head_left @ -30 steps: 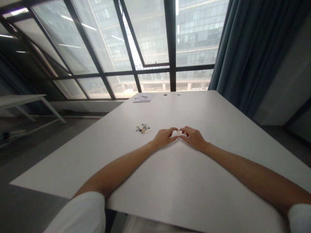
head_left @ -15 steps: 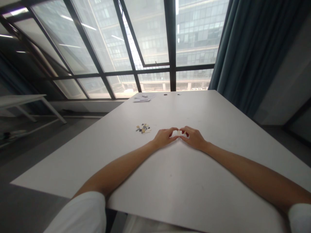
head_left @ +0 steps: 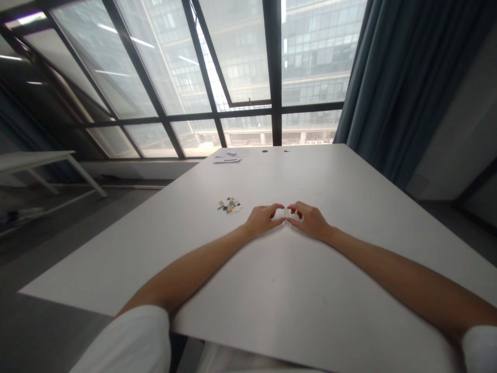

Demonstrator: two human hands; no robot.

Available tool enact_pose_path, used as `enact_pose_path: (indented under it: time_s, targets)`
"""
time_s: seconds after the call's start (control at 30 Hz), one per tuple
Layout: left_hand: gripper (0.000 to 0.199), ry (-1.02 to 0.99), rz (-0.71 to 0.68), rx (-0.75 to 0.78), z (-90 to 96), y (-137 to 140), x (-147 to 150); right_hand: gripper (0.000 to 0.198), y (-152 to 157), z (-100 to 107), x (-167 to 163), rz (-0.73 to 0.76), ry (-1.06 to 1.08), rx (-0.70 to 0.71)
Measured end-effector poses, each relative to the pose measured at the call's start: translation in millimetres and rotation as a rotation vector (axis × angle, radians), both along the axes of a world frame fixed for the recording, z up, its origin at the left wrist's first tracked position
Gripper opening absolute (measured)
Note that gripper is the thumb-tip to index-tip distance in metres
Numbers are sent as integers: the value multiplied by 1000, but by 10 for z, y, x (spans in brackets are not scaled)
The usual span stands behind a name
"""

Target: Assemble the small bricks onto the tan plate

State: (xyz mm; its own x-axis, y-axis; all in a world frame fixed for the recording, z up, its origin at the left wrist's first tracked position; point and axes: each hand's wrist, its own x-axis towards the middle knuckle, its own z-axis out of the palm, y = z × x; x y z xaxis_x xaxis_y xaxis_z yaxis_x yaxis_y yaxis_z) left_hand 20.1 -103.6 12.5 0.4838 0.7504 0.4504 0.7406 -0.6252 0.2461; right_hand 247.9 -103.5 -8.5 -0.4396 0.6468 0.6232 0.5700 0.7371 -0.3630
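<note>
Between my two hands is a small cream building-brick piece (head_left: pixel 286 213), pinched from both sides just over the table. My left hand (head_left: pixel 263 218) is closed on its left side with thumb and fingertips. On the other side my right hand (head_left: pixel 308 219) grips it the same way, and a bit of cream colour also shows among those fingers. The piece is too small for its studs or exact shape to be made out. A pile of small loose bricks (head_left: pixel 230 205) in cream, tan, grey and black lies to the left of my left hand.
Papers (head_left: pixel 228 157) with a thin dark item lie at the far left of the white table (head_left: pixel 303 300). Two small dark things, one a round disc (head_left: pixel 264 151), sit near the far edge. Windows stand behind, a blue curtain (head_left: pixel 373 98) at right, another table (head_left: pixel 34 159) at left.
Almost nothing differs. Both hands keep their pinch on the cream piece in the same place, and the view has shifted very slightly.
</note>
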Motion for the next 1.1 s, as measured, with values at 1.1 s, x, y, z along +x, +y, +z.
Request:
enact_pose_path:
  time_s: [1.1]
  targets:
    - [33,-42,-5,12,-29,32,-48,26,547,114,648,-164,149,-127]
